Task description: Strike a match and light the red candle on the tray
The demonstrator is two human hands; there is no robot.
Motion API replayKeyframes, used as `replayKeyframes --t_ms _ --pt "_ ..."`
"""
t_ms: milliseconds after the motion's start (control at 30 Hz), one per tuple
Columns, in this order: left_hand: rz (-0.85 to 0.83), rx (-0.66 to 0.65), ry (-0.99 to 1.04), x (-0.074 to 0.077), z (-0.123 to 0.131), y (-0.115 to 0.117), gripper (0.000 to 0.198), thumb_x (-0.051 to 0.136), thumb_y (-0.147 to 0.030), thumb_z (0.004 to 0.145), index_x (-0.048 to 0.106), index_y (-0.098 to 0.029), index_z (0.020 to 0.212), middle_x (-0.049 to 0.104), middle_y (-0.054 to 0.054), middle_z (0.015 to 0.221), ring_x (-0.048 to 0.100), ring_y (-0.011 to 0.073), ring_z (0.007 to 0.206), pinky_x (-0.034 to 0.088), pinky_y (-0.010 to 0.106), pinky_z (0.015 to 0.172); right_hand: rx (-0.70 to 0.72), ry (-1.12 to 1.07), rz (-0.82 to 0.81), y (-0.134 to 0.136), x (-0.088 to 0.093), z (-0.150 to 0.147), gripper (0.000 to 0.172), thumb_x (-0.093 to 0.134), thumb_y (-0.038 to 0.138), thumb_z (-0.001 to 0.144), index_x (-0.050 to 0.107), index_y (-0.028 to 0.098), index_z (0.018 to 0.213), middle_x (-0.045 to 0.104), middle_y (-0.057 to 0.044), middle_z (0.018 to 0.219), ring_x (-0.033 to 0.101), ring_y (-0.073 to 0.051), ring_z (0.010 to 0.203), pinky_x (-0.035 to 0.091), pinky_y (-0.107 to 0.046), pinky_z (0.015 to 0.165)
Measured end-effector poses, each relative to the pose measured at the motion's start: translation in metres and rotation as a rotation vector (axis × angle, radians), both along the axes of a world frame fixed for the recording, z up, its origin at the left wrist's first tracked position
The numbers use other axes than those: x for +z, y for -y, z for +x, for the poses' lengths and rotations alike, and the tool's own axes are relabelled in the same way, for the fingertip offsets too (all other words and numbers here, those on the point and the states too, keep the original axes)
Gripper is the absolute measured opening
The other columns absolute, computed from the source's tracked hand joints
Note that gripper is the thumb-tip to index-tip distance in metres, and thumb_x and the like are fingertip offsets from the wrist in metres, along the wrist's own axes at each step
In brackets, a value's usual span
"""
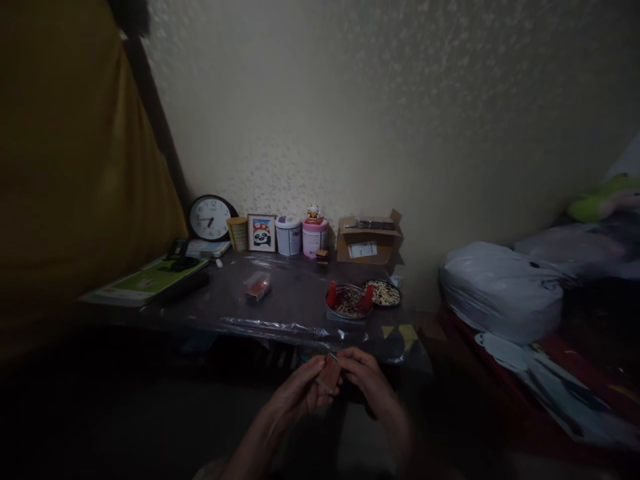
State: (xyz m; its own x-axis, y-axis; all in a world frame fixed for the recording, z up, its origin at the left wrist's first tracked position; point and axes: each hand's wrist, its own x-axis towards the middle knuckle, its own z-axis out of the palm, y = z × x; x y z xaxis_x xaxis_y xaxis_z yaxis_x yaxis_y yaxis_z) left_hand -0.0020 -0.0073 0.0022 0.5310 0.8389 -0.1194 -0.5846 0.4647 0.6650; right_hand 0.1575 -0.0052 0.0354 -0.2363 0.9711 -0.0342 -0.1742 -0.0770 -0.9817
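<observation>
My left hand (pixel 311 388) is closed round a small reddish matchbox (pixel 329 374), held tilted just in front of the table's near edge. The fingers of my right hand (pixel 367 375) are pinched together at the box's upper right end. A pale sliver shows there, but whether it is the inner tray or a matchstick is too dim to tell. Beyond my hands on the table stands a round tin (pixel 349 303) with two red candles upright in it. Beside it a dark dish (pixel 383 293) holds many pale matchsticks. A clear plastic pack (pixel 257 287) with reddish boxes lies to the left.
The dark table (pixel 295 293) is covered in shiny plastic. Along the wall stand a clock (pixel 211 218), a yellow cup (pixel 238 233), a framed panda picture (pixel 262 233), two lidded tubs (pixel 289 237) and an open cardboard box (pixel 369 241). A white bag (pixel 500 287) sits right.
</observation>
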Motion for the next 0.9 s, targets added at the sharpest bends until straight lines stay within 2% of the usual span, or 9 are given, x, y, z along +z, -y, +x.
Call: replayKeyframes --t_ms 233,433,533,667,733,900 --pt "-0.01 -0.026 -0.023 0.002 -0.001 0.0 0.03 0.052 -0.034 0.081 0.056 -0.015 0.103 0.066 0.009 0.083 0.063 0.014 0.066 0.045 0.021 0.056 0.011 -0.024 -0.076 -0.004 -0.004 0.004 0.012 0.062 0.03 0.071 0.061 0.019 0.077 0.064 0.001 0.075 0.061 -0.015 0.067 0.047 -0.027 0.067" --pt "-0.01 -0.07 -0.028 0.006 -0.001 0.003 0.034 0.048 -0.036 0.083 0.053 -0.016 0.111 0.067 0.009 0.083 0.063 0.0129 0.065 0.044 0.019 0.054 0.007 -0.04 -0.029 -0.005 -0.005 0.006 0.018 0.063 0.034 0.072 0.061 0.017 0.076 0.063 -0.001 0.074 0.062 -0.017 0.07 0.047 -0.029 0.067" --pt "-0.015 -0.067 -0.015 0.004 -0.001 0.002 0.033 0.047 -0.035 0.084 0.053 -0.017 0.11 0.067 0.008 0.08 0.063 0.0129 0.063 0.043 0.019 0.052 -0.027 0.028 0.019 -0.009 -0.008 0.007 0.021 0.064 0.037 0.071 0.061 0.016 0.074 0.061 0.0 0.07 0.06 -0.015 0.064 0.047 -0.027 0.063" --pt "-0.043 -0.078 -0.001 0.0 -0.002 -0.002 0.035 0.046 -0.034 0.084 0.052 -0.017 0.114 0.067 0.009 0.085 0.062 0.0121 0.06 0.043 0.019 0.05 -0.146 0.246 0.185 -0.017 -0.016 0.007 0.021 0.063 0.037 0.071 0.06 0.017 0.071 0.06 0.001 0.066 0.057 -0.014 0.062 0.045 -0.024 0.06" --pt "-0.066 -0.086 0.008 -0.002 -0.003 -0.005 0.035 0.047 -0.032 0.083 0.051 -0.017 0.114 0.067 0.009 0.089 0.062 0.0119 0.058 0.044 0.019 0.049 -0.162 0.362 0.298 -0.018 -0.018 0.007 0.018 0.059 0.035 0.075 0.06 0.018 0.072 0.06 0.001 0.067 0.057 -0.013 0.061 0.044 -0.024 0.059" --pt "-0.123 -0.056 -0.01 -0.002 -0.003 -0.007 0.033 0.05 -0.028 0.08 0.054 -0.017 0.111 0.067 0.006 0.086 0.06 0.0111 0.05 0.041 0.019 0.043 -0.145 0.641 0.61 -0.012 -0.014 0.006 0.014 0.05 0.026 0.083 0.063 0.021 0.08 0.059 -0.001 0.081 0.058 -0.014 0.077 0.044 -0.024 0.071"
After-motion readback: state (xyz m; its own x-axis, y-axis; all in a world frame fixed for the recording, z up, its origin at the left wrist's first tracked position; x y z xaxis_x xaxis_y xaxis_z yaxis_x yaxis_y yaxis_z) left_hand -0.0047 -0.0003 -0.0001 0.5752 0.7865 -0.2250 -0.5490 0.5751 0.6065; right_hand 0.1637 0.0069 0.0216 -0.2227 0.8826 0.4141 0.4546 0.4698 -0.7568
